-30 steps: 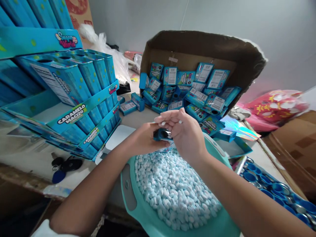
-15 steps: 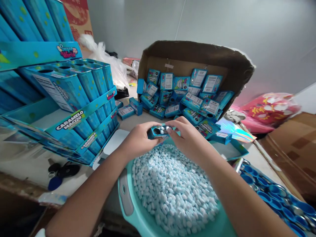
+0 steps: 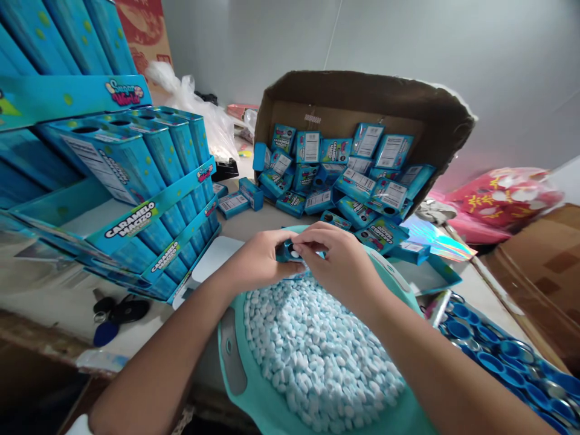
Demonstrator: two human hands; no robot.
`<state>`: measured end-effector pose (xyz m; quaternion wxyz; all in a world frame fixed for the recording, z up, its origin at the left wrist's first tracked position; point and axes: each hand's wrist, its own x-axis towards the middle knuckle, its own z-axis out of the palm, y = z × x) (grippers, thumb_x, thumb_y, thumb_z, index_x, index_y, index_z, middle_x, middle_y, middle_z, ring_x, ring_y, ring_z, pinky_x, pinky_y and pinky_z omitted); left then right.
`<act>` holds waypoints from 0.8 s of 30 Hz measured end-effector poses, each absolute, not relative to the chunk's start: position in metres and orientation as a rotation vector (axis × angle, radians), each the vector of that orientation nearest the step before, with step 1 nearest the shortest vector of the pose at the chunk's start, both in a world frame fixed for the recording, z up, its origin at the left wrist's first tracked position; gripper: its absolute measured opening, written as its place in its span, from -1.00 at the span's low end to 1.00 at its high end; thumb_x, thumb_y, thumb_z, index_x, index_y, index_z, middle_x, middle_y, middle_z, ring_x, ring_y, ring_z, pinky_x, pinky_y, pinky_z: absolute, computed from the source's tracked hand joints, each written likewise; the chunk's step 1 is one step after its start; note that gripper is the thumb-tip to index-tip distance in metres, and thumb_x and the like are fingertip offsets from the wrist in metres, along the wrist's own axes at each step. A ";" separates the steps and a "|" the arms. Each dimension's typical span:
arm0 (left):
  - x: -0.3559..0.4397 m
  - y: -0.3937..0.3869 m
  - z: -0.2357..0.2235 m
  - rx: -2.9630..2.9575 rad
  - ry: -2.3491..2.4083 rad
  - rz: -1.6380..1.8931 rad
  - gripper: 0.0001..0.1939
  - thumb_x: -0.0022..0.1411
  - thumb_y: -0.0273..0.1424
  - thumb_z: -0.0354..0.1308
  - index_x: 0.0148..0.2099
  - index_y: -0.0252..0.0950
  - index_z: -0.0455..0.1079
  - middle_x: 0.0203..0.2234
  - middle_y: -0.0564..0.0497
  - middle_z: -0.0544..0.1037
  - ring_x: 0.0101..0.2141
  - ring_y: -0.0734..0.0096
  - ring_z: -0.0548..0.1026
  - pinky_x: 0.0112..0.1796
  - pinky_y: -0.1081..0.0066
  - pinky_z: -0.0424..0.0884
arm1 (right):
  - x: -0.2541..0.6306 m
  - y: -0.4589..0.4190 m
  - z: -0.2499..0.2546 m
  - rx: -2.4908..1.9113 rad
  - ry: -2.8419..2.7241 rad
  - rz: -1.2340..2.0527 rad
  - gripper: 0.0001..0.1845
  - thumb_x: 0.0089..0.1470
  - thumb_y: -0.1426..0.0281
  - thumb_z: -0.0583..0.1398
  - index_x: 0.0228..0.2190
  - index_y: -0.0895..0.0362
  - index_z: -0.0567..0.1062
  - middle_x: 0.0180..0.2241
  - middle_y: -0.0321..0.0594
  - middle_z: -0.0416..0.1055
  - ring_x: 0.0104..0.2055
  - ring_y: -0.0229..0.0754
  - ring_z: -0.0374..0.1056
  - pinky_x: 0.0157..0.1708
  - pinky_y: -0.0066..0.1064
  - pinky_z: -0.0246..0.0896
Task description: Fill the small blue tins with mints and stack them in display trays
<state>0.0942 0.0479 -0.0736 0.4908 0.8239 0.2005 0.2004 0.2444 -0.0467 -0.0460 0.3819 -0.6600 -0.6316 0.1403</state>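
My left hand (image 3: 256, 260) is wrapped round a small blue candy box (image 3: 284, 250), held with its holed top toward me. The fingers of my right hand (image 3: 338, 257) are pinched together at that top, with a white candy (image 3: 295, 254) showing at their tips. Whether more candies are in the pinch is hidden. Below both hands is a turquoise basin (image 3: 233, 374) filled with pale blue and white candies (image 3: 326, 356).
Behind the basin a cardboard box (image 3: 344, 90) on its side holds several blue candy boxes (image 3: 356, 184). Stacked display trays (image 3: 136, 223) of such boxes stand left. Many blue ring-shaped pieces (image 3: 492, 362) lie right. Keys (image 3: 104, 308) lie near the table's left front edge.
Both hands have lowered slightly toward the basin with the candy box. My right fingertips have shifted left over its hole, and the loose candies on its top are less visible.
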 end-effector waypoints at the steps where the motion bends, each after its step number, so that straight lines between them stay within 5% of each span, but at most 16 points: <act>1: 0.094 0.048 -0.074 1.995 0.475 0.490 -0.64 0.15 -0.29 0.31 0.01 -0.22 0.51 -0.14 0.01 0.63 -0.11 0.18 0.56 -0.16 0.33 0.44 | 0.244 -0.045 -0.048 -1.663 -1.584 0.384 -0.83 0.15 0.48 0.22 -0.38 0.07 0.63 -0.30 -0.24 0.54 -0.32 -0.19 0.41 -0.37 -0.37 0.23; 6: 0.095 0.050 -0.075 1.911 0.450 0.555 -0.61 0.18 -0.33 0.29 0.06 -0.23 0.49 -0.09 0.00 0.61 -0.03 0.17 0.54 -0.07 0.31 0.45 | 0.247 -0.040 -0.054 -1.567 -1.472 0.435 -0.87 0.14 0.46 0.22 -0.33 0.08 0.61 -0.35 -0.27 0.58 -0.33 -0.18 0.46 -0.35 -0.38 0.28; 12: 0.097 0.051 -0.077 1.874 0.479 0.614 -0.61 0.16 -0.35 0.30 0.05 -0.28 0.49 -0.09 -0.05 0.62 -0.04 0.14 0.56 -0.08 0.30 0.48 | 0.248 -0.047 -0.047 -1.438 -1.650 0.298 -0.61 0.10 0.62 0.03 -0.25 0.06 0.58 -0.19 -0.24 0.58 -0.18 -0.16 0.47 -0.23 -0.36 0.30; 16: 0.100 0.055 -0.082 1.728 0.702 0.796 -0.46 0.09 -0.24 0.38 0.10 -0.29 0.45 -0.06 -0.10 0.61 -0.07 0.13 0.58 -0.07 0.26 0.52 | 0.268 -0.050 -0.044 -1.571 -1.558 0.185 -0.65 -0.03 0.65 -0.01 -0.46 0.08 0.49 -0.43 -0.29 0.49 -0.37 -0.20 0.39 -0.35 -0.39 0.22; 21: 0.100 0.055 -0.084 1.648 0.768 0.955 -0.42 0.13 -0.24 0.35 0.17 -0.26 0.36 -0.08 -0.10 0.60 -0.12 0.19 0.59 -0.13 0.27 0.55 | 0.263 -0.050 -0.065 -2.055 -1.915 0.703 -0.77 0.14 0.42 0.09 -0.42 0.11 0.54 -0.44 -0.14 0.53 -0.39 -0.06 0.41 -0.38 -0.30 0.20; 24: 0.100 0.054 -0.084 1.716 0.810 1.013 -0.49 0.15 -0.23 0.33 0.12 -0.22 0.38 -0.14 -0.07 0.59 -0.18 0.24 0.58 -0.19 0.30 0.54 | 0.234 -0.060 -0.076 -2.047 -2.329 0.797 -0.40 0.22 -0.01 0.08 -0.08 0.26 0.55 -0.10 0.23 0.52 -0.08 0.24 0.43 -0.16 -0.07 0.29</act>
